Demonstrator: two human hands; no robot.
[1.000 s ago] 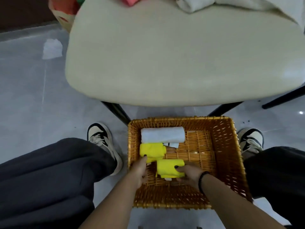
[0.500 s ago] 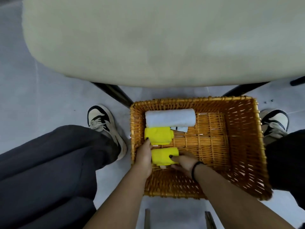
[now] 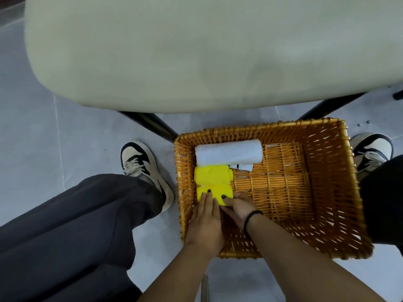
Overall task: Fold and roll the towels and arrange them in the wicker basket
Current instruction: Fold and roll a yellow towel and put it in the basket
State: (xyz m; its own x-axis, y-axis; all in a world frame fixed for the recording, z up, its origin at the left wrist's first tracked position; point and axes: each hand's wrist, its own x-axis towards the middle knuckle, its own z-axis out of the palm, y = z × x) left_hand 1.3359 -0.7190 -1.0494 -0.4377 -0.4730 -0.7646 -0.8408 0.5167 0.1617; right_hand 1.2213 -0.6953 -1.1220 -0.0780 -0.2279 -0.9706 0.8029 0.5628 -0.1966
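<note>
On the grey floor, under the edge of a pale bench [image 3: 196,51], sits a wicker basket [image 3: 327,192]. Along its left side lie three rolled towels in a row, touching: a white towel [image 3: 229,154] farthest from the person, a yellow towel [image 3: 212,175] in the middle, and a second yellow roll [image 3: 214,192] nearest. Both hands are on this nearest roll: the left hand [image 3: 206,223] presses flat with fingers extended, while the right hand [image 3: 239,207], with a beaded bracelet [image 3: 251,219] on its wrist, pinches its right end.
</note>
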